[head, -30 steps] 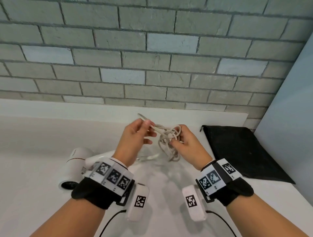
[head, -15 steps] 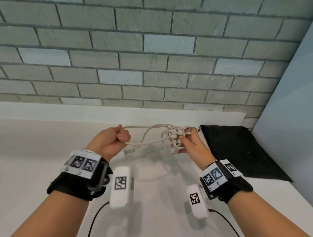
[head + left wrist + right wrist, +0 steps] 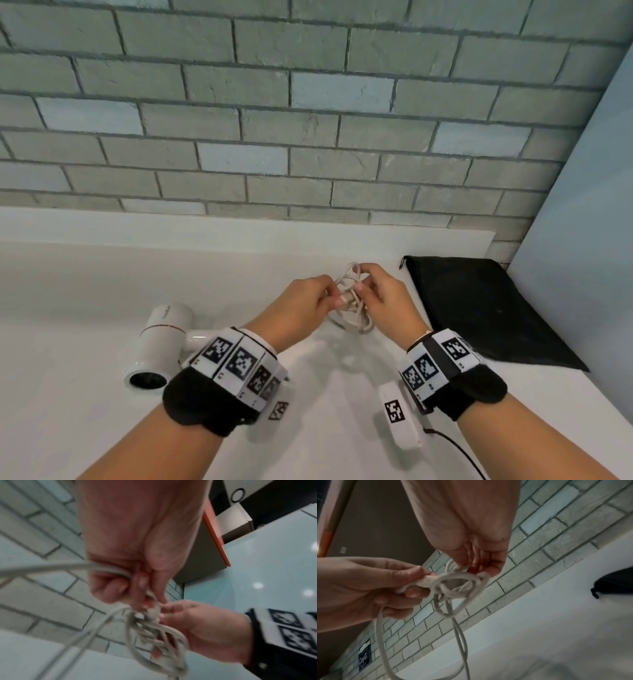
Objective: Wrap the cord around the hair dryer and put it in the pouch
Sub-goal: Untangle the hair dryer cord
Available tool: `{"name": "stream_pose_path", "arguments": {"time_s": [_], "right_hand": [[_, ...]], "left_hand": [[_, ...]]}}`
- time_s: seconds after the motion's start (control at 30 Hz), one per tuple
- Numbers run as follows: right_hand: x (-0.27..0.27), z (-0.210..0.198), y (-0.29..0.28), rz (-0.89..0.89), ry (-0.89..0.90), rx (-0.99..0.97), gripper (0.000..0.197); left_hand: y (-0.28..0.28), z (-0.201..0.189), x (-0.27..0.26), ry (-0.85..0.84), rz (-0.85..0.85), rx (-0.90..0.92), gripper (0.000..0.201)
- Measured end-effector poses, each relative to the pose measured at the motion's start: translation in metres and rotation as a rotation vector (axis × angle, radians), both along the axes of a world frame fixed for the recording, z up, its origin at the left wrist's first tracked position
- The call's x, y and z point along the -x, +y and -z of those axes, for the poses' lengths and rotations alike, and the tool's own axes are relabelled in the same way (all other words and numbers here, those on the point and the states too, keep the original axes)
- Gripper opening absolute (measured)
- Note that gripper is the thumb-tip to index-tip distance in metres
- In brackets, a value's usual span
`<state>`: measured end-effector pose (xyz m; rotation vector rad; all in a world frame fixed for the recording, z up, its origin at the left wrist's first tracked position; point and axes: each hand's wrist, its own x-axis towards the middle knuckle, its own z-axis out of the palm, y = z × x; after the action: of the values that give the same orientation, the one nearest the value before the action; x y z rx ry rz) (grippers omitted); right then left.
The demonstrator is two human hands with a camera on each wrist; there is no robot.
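A white hair dryer (image 3: 161,346) lies on the white counter at the left, nozzle toward me. Its pale cord (image 3: 352,308) is bunched in tangled loops held above the counter between both hands. My left hand (image 3: 308,301) pinches the cord (image 3: 453,585) at the left of the bundle, and a strand runs through its curled fingers (image 3: 118,588). My right hand (image 3: 380,294) pinches the loops (image 3: 154,635) from the right. A flat black pouch (image 3: 486,308) lies on the counter at the right, just beyond the right hand.
A grey brick wall (image 3: 308,120) rises behind the counter (image 3: 85,281), with a raised white ledge along its foot. A pale blue panel (image 3: 589,205) closes the right side. A thin black cable (image 3: 459,448) trails from the right wrist device.
The left hand had pulled a strand out to the left; it has come back to the bundle. Both hands now meet at the tangled loops, and the dryer is uncovered again.
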<state>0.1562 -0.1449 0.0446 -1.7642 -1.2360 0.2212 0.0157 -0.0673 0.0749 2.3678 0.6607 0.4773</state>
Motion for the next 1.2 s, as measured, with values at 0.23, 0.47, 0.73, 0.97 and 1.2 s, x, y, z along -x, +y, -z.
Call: {"name": "stream_pose_path", "arguments": {"time_s": [0.23, 0.47, 0.73, 0.97, 1.2], "right_hand": [[-0.011, -0.001, -0.006, 0.031, 0.381, 0.023, 0.025], [-0.002, -0.019, -0.01, -0.151, 0.677, -0.079, 0.022], [-0.006, -0.047, -0.018, -0.275, 0.86, -0.262, 0.025], [-0.009, -0.057, -0.018, -0.252, 0.799, -0.286, 0.021], [-0.018, -0.053, -0.017, -0.206, -0.059, -0.008, 0.024]], "left_hand": [[0.023, -0.038, 0.028, -0.31, 0.171, 0.225, 0.021], [0.059, -0.016, 0.011, -0.209, -0.099, 0.037, 0.03], [0.05, -0.001, -0.006, -0.188, -0.045, -0.091, 0.037], [0.028, 0.001, -0.003, -0.236, 0.101, 0.091, 0.011], [0.023, -0.029, 0.001, -0.352, 0.082, 0.552, 0.016]]}}
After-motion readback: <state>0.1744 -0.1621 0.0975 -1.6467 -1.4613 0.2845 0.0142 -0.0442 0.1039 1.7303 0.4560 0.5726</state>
